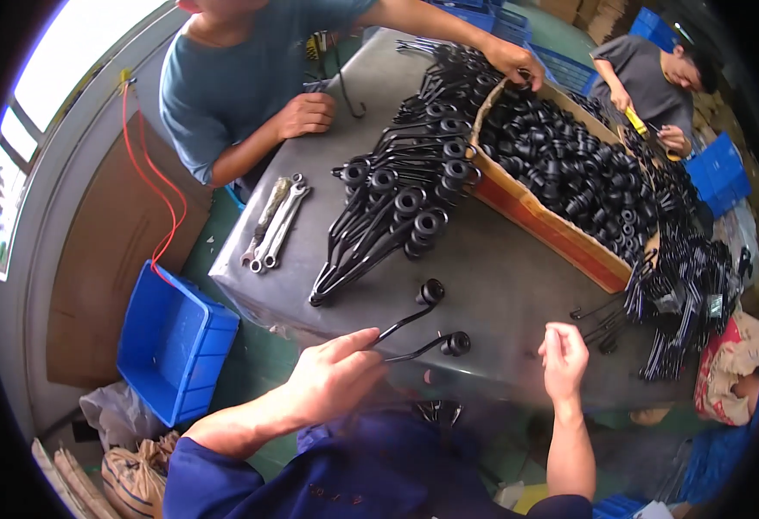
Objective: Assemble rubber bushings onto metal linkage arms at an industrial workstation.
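Rods (404,323) | held in left fingers (352,344) | round black ends (456,344) projecting rightward

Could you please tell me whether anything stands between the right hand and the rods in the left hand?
Nothing visible does: grey tabletop shows between the right hand and the two bent black rods, which the left hand holds.

Table (505,290): smooth grey metal, dull sheen
Held rods (407,321) above table: glossy black metal
Wrenches (283,223) on table: shiny metal
Carton (552,230) on table: cardboard
Bin (209,348) left of table: smooth plastic
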`<control>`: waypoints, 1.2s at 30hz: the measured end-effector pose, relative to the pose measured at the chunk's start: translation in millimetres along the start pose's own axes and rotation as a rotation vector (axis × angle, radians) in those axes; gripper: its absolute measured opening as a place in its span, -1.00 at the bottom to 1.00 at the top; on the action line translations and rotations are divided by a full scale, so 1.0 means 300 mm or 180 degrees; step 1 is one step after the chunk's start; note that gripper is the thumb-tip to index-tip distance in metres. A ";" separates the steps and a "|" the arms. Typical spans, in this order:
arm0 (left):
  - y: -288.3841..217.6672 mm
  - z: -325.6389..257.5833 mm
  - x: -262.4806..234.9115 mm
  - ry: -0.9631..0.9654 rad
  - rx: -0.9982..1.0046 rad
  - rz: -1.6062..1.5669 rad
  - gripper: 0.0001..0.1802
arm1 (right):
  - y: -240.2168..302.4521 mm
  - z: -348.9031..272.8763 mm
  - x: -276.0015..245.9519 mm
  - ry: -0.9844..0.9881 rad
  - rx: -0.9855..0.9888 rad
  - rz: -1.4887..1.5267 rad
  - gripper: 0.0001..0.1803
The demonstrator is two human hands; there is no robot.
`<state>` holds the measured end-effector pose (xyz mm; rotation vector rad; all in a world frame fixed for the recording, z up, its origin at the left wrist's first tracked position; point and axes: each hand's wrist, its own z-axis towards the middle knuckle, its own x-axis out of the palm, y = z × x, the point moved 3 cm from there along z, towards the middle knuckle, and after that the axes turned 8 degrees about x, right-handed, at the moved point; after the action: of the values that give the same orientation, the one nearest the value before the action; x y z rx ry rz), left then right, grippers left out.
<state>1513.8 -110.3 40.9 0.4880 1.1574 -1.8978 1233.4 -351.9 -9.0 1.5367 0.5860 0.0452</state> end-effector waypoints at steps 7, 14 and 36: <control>0.027 0.060 -0.058 -0.0925 0.0368 0.0151 -0.70 | -0.054 0.003 0.060 -0.0283 -0.0412 -0.0492 -0.88; 0.229 0.096 -0.032 -0.2365 -0.0144 0.0637 -0.70 | -0.057 -0.022 0.067 -0.0389 -0.0686 -0.0668 -0.91; -0.057 0.226 0.232 -0.0708 0.0961 -0.0157 -0.47 | 0.056 0.068 0.032 0.0716 0.1234 0.4152 -0.51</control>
<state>1466.3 -196.8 36.4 0.3997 0.7493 -2.1213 1254.9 -365.9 2.1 2.0716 -0.3508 1.1562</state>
